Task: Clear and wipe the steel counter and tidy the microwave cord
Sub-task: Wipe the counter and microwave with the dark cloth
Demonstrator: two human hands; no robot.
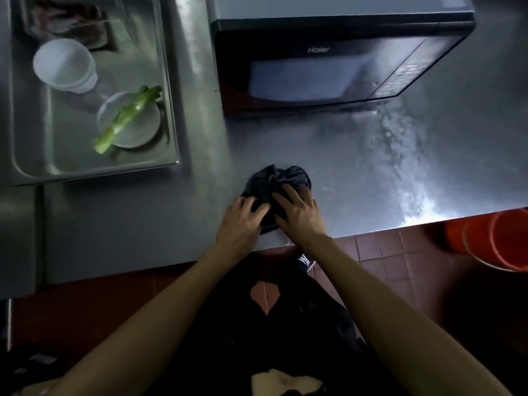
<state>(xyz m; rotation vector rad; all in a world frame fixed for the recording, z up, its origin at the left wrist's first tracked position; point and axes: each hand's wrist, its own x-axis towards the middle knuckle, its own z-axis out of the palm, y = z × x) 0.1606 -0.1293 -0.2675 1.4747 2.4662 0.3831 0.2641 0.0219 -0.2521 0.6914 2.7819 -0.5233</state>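
A crumpled dark cloth [275,181] lies on the steel counter [148,224] near its front edge. My left hand [241,221] grips the cloth's left side. My right hand [298,214] presses on its right side with fingers spread over the folds. A black microwave [337,61] stands at the back of the counter, just beyond the cloth. Wet streaks [400,155] shine on the counter right of the cloth. The microwave's cord is not in sight.
A steel tray [168,110] at the left holds a white cup [64,67], a round lid [137,127], a green vegetable stalk [125,118] and a wrapper. An orange bucket [497,238] stands on the red tile floor, right of the counter's front edge.
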